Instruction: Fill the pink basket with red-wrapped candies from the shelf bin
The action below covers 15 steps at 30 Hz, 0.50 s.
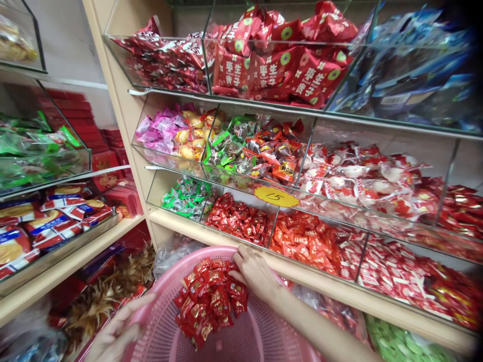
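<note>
The left hand is held half open at a pink basket, left rim; the right hand is curled at its far rim, grip unclear; red-wrapped sweets are contained inside.

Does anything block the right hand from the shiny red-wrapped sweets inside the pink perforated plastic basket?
Nothing visible does. The right hand is at the far rim of the basket, fingertips right by the sweets; whether they touch is unclear.

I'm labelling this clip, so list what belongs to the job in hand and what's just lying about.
Job in hand:
pink basket
red-wrapped sweets inside it
left hand, right hand, both at the rim

Surroundings:
yellow "15" tag
brown feathers
red boxes
</note>
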Each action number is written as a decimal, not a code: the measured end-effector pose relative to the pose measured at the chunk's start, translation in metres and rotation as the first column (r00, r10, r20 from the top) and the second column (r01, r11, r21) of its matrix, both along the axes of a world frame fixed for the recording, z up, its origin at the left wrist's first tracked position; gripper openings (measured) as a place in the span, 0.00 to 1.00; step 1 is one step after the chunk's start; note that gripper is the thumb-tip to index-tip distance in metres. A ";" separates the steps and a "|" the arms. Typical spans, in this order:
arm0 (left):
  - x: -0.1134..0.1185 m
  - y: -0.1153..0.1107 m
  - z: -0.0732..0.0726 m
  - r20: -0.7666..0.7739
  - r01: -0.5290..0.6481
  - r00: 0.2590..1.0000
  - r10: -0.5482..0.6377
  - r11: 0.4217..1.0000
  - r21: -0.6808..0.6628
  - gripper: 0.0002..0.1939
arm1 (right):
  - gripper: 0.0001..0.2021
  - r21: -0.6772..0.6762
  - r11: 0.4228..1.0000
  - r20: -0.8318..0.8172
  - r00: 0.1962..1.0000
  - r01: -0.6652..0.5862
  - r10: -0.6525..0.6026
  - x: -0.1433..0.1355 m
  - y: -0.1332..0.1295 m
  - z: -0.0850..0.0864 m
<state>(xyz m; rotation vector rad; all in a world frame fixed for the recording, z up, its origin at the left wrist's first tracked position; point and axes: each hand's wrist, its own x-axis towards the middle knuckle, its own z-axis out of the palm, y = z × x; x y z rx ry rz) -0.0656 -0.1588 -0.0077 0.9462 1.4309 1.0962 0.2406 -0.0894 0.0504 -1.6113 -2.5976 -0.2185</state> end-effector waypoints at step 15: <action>-0.008 -0.001 -0.015 0.045 0.000 0.999 0.001 1.000 -0.015 0.28 | 0.16 0.061 0.992 0.039 0.992 0.114 -0.116 0.000 0.106 0.049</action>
